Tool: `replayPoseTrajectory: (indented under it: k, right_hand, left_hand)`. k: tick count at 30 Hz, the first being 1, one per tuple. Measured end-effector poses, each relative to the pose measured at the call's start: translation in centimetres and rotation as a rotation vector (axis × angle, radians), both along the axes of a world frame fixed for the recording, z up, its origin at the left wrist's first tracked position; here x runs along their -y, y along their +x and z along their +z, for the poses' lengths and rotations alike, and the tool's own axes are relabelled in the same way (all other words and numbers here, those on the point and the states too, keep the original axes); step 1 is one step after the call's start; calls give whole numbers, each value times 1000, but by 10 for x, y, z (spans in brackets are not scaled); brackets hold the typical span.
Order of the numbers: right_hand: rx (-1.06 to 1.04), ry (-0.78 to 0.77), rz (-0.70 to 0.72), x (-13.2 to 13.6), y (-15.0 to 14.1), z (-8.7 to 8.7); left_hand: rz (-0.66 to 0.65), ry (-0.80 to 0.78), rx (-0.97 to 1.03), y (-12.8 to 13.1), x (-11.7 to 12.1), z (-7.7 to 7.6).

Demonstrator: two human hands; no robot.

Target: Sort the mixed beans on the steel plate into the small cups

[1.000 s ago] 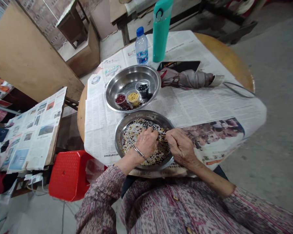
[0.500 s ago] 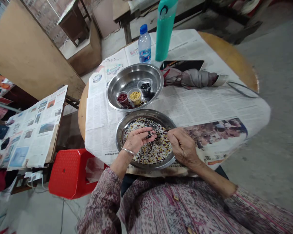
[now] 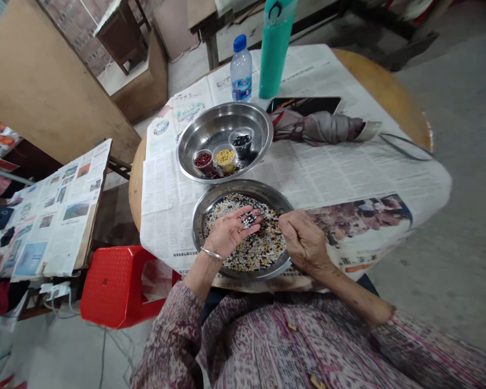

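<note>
A steel bowl (image 3: 198,216) of mixed white, red and black beans sits at the table's near edge. Over it my left hand (image 3: 230,232) lies palm up, fingers cupped round a few beans. My right hand (image 3: 303,240) rests at the bowl's right side with fingers curled in a pinch over the beans; what they hold is too small to see. Behind stands a second steel bowl (image 3: 210,127) with three small cups: red beans (image 3: 202,160), yellow beans (image 3: 224,156) and black beans (image 3: 241,140).
Newspaper (image 3: 348,167) covers the round table. A water bottle (image 3: 241,70), a teal flask (image 3: 276,48), a dark phone (image 3: 308,104) and a folded grey umbrella (image 3: 319,128) lie at the back. A red stool (image 3: 117,286) stands left, beside a newspaper-covered board (image 3: 52,210).
My left hand has turned from palm down in the beans to palm up, holding a few beans. The right hand has stayed at the bowl's right side.
</note>
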State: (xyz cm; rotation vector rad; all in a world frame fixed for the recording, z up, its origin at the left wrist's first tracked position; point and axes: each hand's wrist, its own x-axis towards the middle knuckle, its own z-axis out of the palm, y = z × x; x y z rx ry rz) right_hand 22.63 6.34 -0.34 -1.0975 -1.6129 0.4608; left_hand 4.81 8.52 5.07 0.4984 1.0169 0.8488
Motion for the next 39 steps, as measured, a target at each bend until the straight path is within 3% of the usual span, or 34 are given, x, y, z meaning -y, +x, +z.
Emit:
replayPoseTrajectory:
  k: [8,19,25,31,35,39]
  right_hand:
    - [14,-1,-15,0,0,2]
    - [38,7,-21,1,0,1]
    - [64,-12,-24,2,0,3]
    - [85,-14,-33,3,1,0]
    - [235,17,-45,3,2,5]
    - [498,89,5,-5,0,25]
  left_hand:
    - [46,9,76,5,3,4]
    - [95,42,182,4,5,-2]
    - [269,-27,99,6,3,0]
    - [372,-51,58,-7,9,1]
    - [447,-75,79,-14,21,5]
    - [534,-109,123,-14,32,12]
